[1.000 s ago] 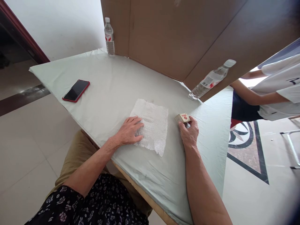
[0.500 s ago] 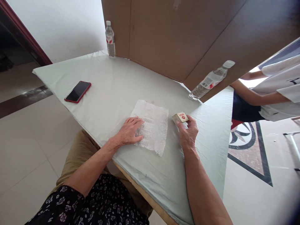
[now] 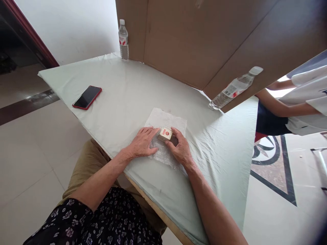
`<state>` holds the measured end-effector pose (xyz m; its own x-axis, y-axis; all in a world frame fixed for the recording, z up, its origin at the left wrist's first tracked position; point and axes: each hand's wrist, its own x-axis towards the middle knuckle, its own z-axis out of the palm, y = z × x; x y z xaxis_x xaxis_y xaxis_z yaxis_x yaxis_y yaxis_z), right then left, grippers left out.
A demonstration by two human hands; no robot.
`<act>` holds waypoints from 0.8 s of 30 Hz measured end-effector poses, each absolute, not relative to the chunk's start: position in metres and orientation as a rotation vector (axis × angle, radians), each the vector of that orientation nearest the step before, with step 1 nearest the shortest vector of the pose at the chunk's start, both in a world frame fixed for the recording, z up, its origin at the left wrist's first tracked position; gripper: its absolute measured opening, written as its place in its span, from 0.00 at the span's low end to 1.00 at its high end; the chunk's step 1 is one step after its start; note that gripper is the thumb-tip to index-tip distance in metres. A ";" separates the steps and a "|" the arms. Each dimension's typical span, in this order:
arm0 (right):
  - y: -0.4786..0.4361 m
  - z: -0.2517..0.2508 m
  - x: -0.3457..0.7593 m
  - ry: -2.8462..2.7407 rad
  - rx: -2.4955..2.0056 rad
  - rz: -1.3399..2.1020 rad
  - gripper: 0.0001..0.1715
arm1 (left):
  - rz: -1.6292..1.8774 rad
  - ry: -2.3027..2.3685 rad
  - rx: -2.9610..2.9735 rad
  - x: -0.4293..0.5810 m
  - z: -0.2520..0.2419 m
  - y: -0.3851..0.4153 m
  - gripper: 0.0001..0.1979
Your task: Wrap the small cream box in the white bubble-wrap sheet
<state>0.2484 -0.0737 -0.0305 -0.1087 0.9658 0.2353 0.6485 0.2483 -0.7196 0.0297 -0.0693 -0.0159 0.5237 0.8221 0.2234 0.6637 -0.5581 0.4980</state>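
A sheet of bubble wrap (image 3: pixel 163 118) lies flat on the cloth-covered table. Over its middle is a small cream-coloured box (image 3: pixel 165 133) with red print on top. My right hand (image 3: pixel 181 148) grips this box between thumb and fingers from the right side. On the left edge of the bubble wrap rests my left hand (image 3: pixel 144 142), its fingers stretched out and thumb apart. Its fingertips come close to the box; whether they touch it I cannot tell.
A phone in a red case (image 3: pixel 87 97) lies on the left. Cardboard panels (image 3: pixel 178 41) stand along the back, with one upright water bottle (image 3: pixel 124 42) and another, tilted in view, bottle (image 3: pixel 233 89) beside them. A person in a white top (image 3: pixel 304 102) is at the right.
My right hand has carried the small box leftward from the bare cloth to over the bubble wrap. The left hand has stayed on the wrap's left edge.
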 end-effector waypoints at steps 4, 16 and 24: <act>-0.073 -0.027 0.252 -1.876 -1.450 0.585 0.32 | 0.622 1.233 2.423 0.030 -0.015 -0.070 0.40; -0.073 -0.031 0.254 -1.905 -1.415 0.611 0.37 | 0.687 1.214 2.412 0.029 -0.013 -0.070 0.38; -0.075 -0.024 0.258 -1.749 -1.320 0.831 0.36 | 0.654 1.127 2.534 0.005 0.002 -0.100 0.32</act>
